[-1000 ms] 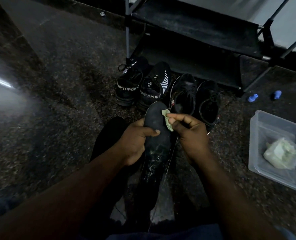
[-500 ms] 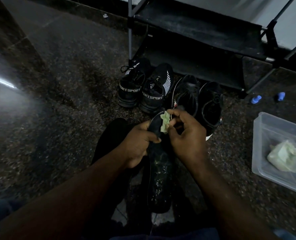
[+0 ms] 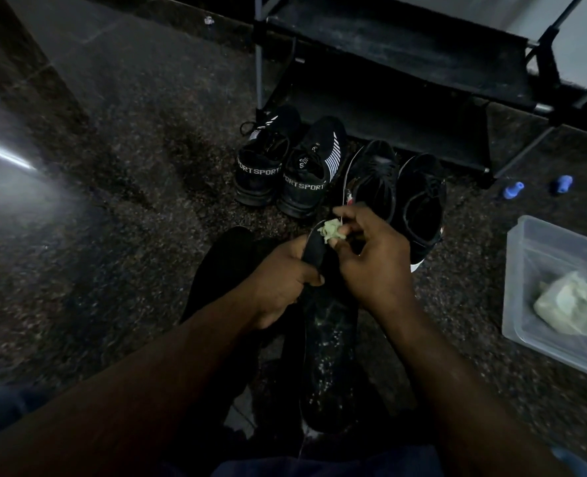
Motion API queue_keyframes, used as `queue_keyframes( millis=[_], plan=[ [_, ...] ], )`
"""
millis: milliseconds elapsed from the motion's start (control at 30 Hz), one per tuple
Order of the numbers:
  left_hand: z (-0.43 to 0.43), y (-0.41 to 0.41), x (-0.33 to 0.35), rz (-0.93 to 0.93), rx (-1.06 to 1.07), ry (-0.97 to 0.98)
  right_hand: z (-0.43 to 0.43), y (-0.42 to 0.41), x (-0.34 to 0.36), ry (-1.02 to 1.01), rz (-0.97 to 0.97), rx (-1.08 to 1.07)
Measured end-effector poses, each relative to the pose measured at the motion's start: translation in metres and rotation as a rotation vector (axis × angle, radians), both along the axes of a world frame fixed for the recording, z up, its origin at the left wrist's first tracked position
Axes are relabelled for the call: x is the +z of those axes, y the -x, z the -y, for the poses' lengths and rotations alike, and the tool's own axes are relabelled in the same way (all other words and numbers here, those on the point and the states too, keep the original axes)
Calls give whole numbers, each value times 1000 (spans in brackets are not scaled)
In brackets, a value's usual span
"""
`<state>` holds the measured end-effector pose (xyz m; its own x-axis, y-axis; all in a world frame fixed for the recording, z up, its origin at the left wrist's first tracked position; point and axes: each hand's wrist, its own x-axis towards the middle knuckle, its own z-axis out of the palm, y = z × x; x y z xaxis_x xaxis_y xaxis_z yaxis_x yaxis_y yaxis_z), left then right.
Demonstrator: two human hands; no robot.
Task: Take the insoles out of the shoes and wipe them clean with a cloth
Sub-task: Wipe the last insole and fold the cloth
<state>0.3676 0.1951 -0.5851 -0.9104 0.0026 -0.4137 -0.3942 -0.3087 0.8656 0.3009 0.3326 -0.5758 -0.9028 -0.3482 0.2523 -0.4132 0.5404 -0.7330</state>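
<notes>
A dark insole (image 3: 329,352) stands lengthwise in front of me, speckled with pale flecks. My left hand (image 3: 281,280) grips its left edge near the top. My right hand (image 3: 371,256) pinches a small pale green cloth (image 3: 333,230) against the insole's top end. A second dark insole (image 3: 226,266) lies on the floor to the left, partly under my left arm. Two pairs of black shoes stand beyond: the striped SPORT pair (image 3: 285,166) and a plain black pair (image 3: 398,197).
A black shoe rack (image 3: 405,80) stands behind the shoes. At right a clear plastic tub (image 3: 532,270) holds a pale green cloth (image 3: 570,304). Two small blue objects (image 3: 513,190) lie on the dark speckled floor near the rack's foot.
My right hand has carried the cloth up from the insole's upper right edge to its top end and bunched it. The insole has tilted slightly; my left hand keeps its grip.
</notes>
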Motion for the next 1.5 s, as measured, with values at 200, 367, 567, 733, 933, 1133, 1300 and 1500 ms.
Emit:
queue_keyframes(
  millis=[200,367,567,733,933,1133,1300,1500],
  plan=[
    [0,-1,-7,-12,-6,40,3,-8,-2,-85,-56,50],
    [1,1,0,-49,-16,31,6,-9,0,-10,-111,-16],
    [-7,0,1,-102,-10,38,3,-12,2,69,-36,-73],
    [-7,2,4,-109,-19,27,0,1,4,54,-130,-178],
    [-5,2,3,-143,7,96,9,-23,4,20,-116,-45],
    [-8,0,3,-135,8,75,8,-19,5,54,-61,-112],
    [-10,3,5,-132,11,66,2,-4,1,83,-65,-202],
    [-9,1,1,-164,6,102,11,-30,5,80,-103,-13]
  ],
)
